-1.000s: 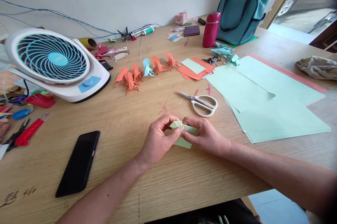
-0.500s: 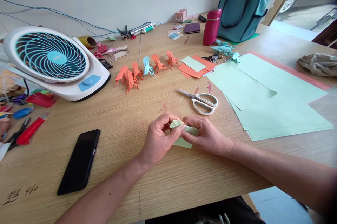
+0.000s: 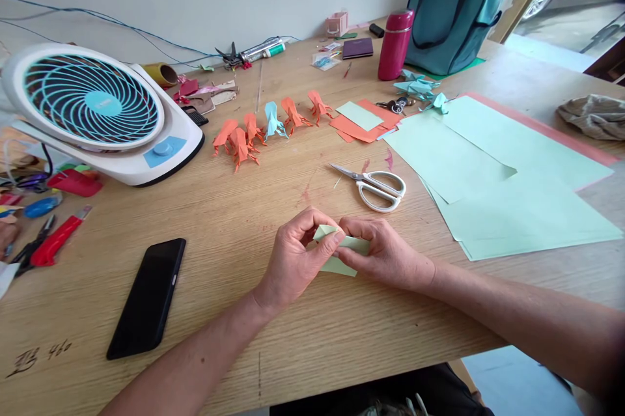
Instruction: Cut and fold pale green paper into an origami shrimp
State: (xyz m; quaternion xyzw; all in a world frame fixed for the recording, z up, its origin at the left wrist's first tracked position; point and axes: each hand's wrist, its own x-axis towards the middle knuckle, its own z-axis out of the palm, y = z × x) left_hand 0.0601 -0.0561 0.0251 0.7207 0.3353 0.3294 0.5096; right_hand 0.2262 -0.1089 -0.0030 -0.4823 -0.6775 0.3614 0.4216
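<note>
Between my hands is a small folded piece of pale green paper (image 3: 359, 245), held just over the table near its front edge. My left hand (image 3: 299, 253) pinches its left end, thumb on top, where a pointed fold shows. My right hand (image 3: 385, 252) grips the right end between thumb and curled fingers. Part of the paper hangs below the thumbs, and the fingers hide its middle. White-handled scissors (image 3: 381, 191) lie just beyond my right hand, blades toward the left.
Folded orange paper figures (image 3: 239, 146) and a blue one (image 3: 273, 120) stand farther back. Green sheets (image 3: 527, 208) lie at right, a black phone (image 3: 149, 299) at left. A fan (image 3: 102, 103), a pink bottle (image 3: 395, 45) and a teal bag (image 3: 449, 25) stand behind.
Both hands keep nearly the same hold on the green paper; the left fingers shift very slightly around the pointed fold. The camera view has moved a little.
</note>
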